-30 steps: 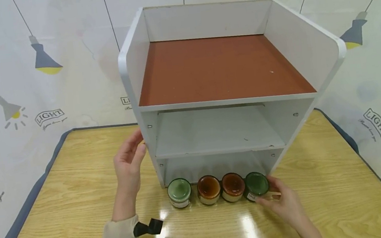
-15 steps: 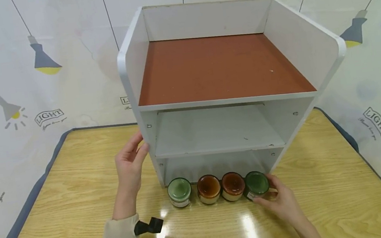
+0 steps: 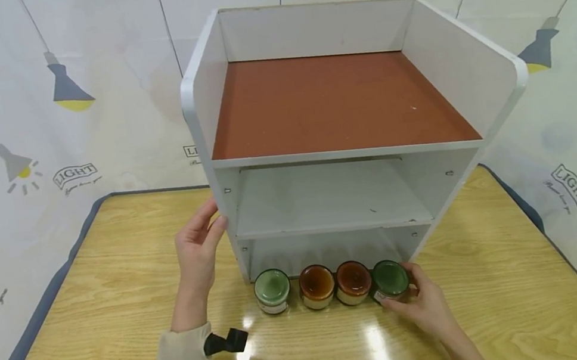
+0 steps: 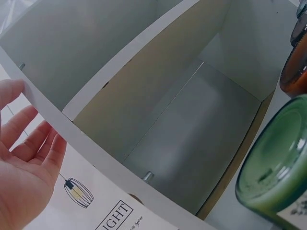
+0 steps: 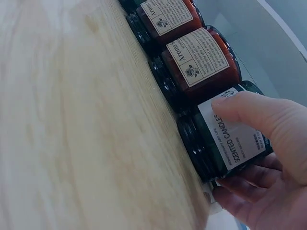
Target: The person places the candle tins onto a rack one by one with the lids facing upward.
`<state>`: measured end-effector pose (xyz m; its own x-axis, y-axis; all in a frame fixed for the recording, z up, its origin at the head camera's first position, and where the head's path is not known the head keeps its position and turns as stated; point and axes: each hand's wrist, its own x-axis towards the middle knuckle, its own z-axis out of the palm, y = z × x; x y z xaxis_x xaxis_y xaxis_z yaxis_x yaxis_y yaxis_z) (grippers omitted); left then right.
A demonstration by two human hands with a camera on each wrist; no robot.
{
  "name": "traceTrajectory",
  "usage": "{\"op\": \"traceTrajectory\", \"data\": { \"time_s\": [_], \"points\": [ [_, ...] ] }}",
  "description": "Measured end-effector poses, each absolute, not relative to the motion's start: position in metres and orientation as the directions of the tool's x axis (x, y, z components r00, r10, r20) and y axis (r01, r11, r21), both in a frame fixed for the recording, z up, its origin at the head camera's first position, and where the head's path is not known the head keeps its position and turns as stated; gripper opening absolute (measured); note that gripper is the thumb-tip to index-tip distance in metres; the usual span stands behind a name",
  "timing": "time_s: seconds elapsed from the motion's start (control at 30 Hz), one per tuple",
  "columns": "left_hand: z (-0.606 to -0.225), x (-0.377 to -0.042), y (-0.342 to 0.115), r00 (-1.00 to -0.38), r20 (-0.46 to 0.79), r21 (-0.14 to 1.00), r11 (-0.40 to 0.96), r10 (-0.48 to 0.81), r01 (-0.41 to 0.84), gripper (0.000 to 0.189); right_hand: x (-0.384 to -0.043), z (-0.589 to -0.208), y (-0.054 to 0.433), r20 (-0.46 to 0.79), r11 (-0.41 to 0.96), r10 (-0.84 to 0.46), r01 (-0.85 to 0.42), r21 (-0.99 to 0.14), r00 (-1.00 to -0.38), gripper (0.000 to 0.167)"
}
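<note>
A dark green scented-candle jar (image 3: 390, 278) stands at the right end of a row, in front of the white shelf unit (image 3: 331, 196). My right hand (image 3: 426, 300) grips it, thumb across its pale label and fingers behind it. In the right wrist view its dark lid (image 5: 195, 146) faces down to the table. To its left stand two amber candle jars (image 3: 353, 282) and a lighter green jar (image 3: 272, 290), glass bases up. My left hand (image 3: 196, 248) rests against the unit's left side panel, thumb tip at the front edge and fingers along the outer side.
The unit has a raised-rim top with a reddish-brown surface (image 3: 336, 105) and two compartments beneath. It stands on a wood-grain table (image 3: 122, 320) before a white backdrop (image 3: 135, 121) printed with lamps. A black bow (image 3: 226, 342) sits at my left cuff.
My left hand has shifted slightly right, its thumb now over the panel's front edge. My right thumb has slid slightly left along the dark green jar. The jars stay in place.
</note>
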<state>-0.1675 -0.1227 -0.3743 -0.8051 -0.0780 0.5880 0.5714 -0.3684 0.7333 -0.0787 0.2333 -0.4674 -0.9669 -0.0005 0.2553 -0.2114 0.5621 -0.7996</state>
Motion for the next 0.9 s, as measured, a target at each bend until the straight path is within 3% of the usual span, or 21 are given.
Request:
{"op": "traceTrajectory", "data": {
  "time_s": [0.4,0.67,0.9],
  "points": [
    [-0.374,-0.167,-0.122,-0.809,0.582,0.743,-0.351,-0.082,0.57,0.039,-0.078,-0.468,0.234,0.238,0.552,0.068,-0.162,-0.818,-0.969,0.07],
    [-0.376,-0.168,-0.123,-0.809,0.582,0.748,-0.34,-0.078,0.57,0.035,-0.073,-0.456,0.233,0.288,0.466,0.128,-0.199,-0.862,-0.949,0.069],
    [-0.377,-0.167,-0.124,-0.816,0.574,0.756,-0.336,-0.076,0.562,0.036,-0.071,-0.442,0.23,0.298,0.482,0.137,-0.2,-0.853,-0.945,0.07]
  ]
}}
